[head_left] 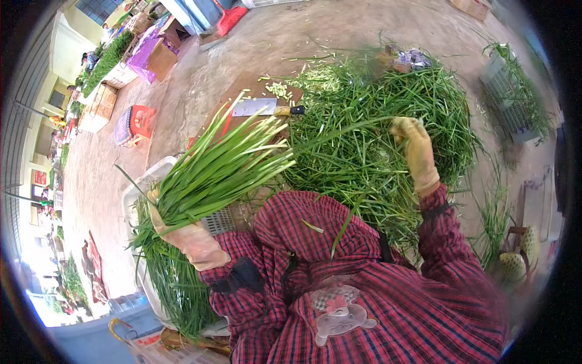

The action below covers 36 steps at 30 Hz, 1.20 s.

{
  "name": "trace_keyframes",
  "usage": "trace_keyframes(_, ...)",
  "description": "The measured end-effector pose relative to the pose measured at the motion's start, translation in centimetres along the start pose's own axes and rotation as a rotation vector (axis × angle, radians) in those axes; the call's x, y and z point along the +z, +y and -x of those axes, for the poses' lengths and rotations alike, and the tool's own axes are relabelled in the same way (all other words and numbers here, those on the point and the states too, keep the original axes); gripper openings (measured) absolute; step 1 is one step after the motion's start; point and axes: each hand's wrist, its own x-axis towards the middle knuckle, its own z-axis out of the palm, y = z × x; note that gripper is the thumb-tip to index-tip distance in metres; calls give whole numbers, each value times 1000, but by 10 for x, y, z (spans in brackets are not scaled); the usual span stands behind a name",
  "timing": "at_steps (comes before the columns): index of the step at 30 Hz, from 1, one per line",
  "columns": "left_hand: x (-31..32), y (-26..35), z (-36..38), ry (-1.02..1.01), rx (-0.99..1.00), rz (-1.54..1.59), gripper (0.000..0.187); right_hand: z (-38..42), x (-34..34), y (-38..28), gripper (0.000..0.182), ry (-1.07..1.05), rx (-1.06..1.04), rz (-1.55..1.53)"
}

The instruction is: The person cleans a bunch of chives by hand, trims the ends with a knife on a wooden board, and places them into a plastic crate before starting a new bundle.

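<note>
My left hand (188,239), in a pale glove, is wrapped round the lower part of a large bunch of green stalks (227,167), whose pale ends fan out to the upper right. My right hand (415,148), gloved too, is closed on a long thin green leaf (357,126) that stretches left towards the bunch. Beneath it spreads a big heap of loose leaves (388,164). A cleaver (254,107) with a black-tipped handle lies on a brown board (242,91), near cut pale stalk pieces (279,91).
More greens (176,285) fill a white crate (130,200) at my left. A red stool (142,121) stands farther off. On the right are a grey-green basket (509,97) with leaves over it and a patterned item (515,264). A red broom head (230,21) is at the top.
</note>
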Motion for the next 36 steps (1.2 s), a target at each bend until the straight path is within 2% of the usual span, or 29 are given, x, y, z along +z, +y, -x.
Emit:
trace_keyframes(1, 6, 9, 4, 80, -112, 133, 39, -8, -24, 12, 27, 118, 33, -98)
trace_keyframes(2, 10, 10, 6, 157, -225, 268, 36, -18, -47, 32, 29, 197, 111, -44)
trace_keyframes(3, 3, 1, -7, 145, -188, 274, 36, -23, -48, 55, 36, 222, 153, 172)
trace_keyframes(5, -17, -35, -10, -13, 306, -329, 35, -8, -18, 56, 45, 247, 117, 211)
trace_keyframes(6, -15, -26, -9, -23, 307, -345, 35, -2, -7, 70, 50, 145, 153, 172)
trace_keyframes(8, 3, -11, 1, 23, -39, 83, 33, 7, 33, 60, 49, -67, 70, 224)
trace_keyframes(11, 10, -2, 6, 26, -143, 144, 32, 17, 82, 50, 58, -422, 16, 232)
trace_keyframes(13, 11, -10, 8, 18, -77, 53, 33, 29, 108, 23, 71, -650, -92, 382)
trace_keyframes(15, 12, -11, 9, 7, -7, -37, 34, 36, 132, 21, 75, -755, -144, 452)
trace_keyframes(17, 13, -8, 10, -14, -301, 420, 41, 38, 148, 22, 72, -871, 126, 433)
trace_keyframes(18, 10, -17, 9, -15, -300, 421, 41, 41, 152, 48, 56, -817, 102, 268)
trace_keyframes(19, 7, -31, 7, -35, 27, 48, 41, 42, 152, 46, 56, -817, 100, 267)
trace_keyframes(20, 2, -42, 5, -51, 351, -328, 41, 44, 150, 43, 48, -829, 258, 211)
trace_keyframes(21, 0, -41, 5, -50, 349, -331, 41, 47, 147, 38, 40, -839, 420, 156)
trace_keyframes(22, -1, -37, 5, -50, 458, -459, 42, 53, 143, 26, 27, -817, 331, 247)
trace_keyframes(23, -1, -33, 4, -49, 566, -586, 43, 50, 133, 28, 27, -819, 333, 249)
trace_keyframes(24, 0, -27, 5, -46, 564, -584, 43, 43, 120, 32, 26, -736, 324, 307)
trace_keyframes(26, 4, -15, 9, 135, -142, 168, 43, 27, 89, 49, 22, -546, 285, 345)
trace_keyframes(27, 5, -15, 8, 141, -143, 172, 43, 23, 89, 41, 21, -441, 256, 321)
trace_keyframes(29, 7, -16, 8, 158, 15, -142, 40, 25, 88, 28, 18, -453, 242, 271)
trace_keyframes(30, 10, -16, 8, 151, 11, -141, 40, 27, 105, 15, 20, -444, -291, 432)
trace_keyframes(31, 15, -17, 7, 142, -72, 40, 38, 29, 122, 1, 22, -413, -835, 579)
trace_keyframes(33, 21, -15, 4, 126, -234, 394, 36, 40, 151, -28, 33, -466, -834, 782)
trace_keyframes(34, 24, -13, 4, 103, -221, 355, 38, 42, 163, -31, 39, -513, -709, 858)
trace_keyframes(35, 27, -10, 5, 104, -216, 353, 38, 39, 173, -26, 33, -561, -773, 836)
trace_keyframes(36, 29, -9, 7, 85, -172, 337, 38, 36, 180, -18, 31, -641, -737, 728)
